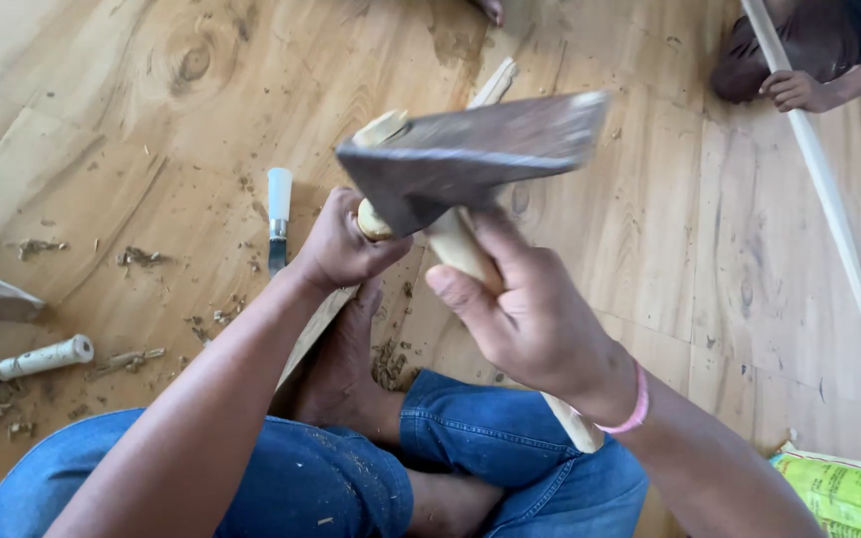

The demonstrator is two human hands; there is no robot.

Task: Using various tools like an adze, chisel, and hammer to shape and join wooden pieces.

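My right hand [530, 309] grips the pale wooden handle of a hatchet just below its dark, worn metal head [470, 159], which is raised in the middle of the view. My left hand [341, 244] is closed around the top of a long pale strip of wood [495, 85] that slants from under my foot toward the far side. The hatchet head hides the middle of that strip. I sit cross-legged in blue jeans on the wooden floor [201, 130], one bare foot [346, 369] resting against the strip.
A white-handled chisel [278, 214] lies just left of my left hand. Another white-handled tool [27, 362] lies at the far left among wood chips. Another person's hand [797, 90] holds a long thin pale rod [829, 199] at the upper right. A yellow-green sack [849, 493] sits bottom right.
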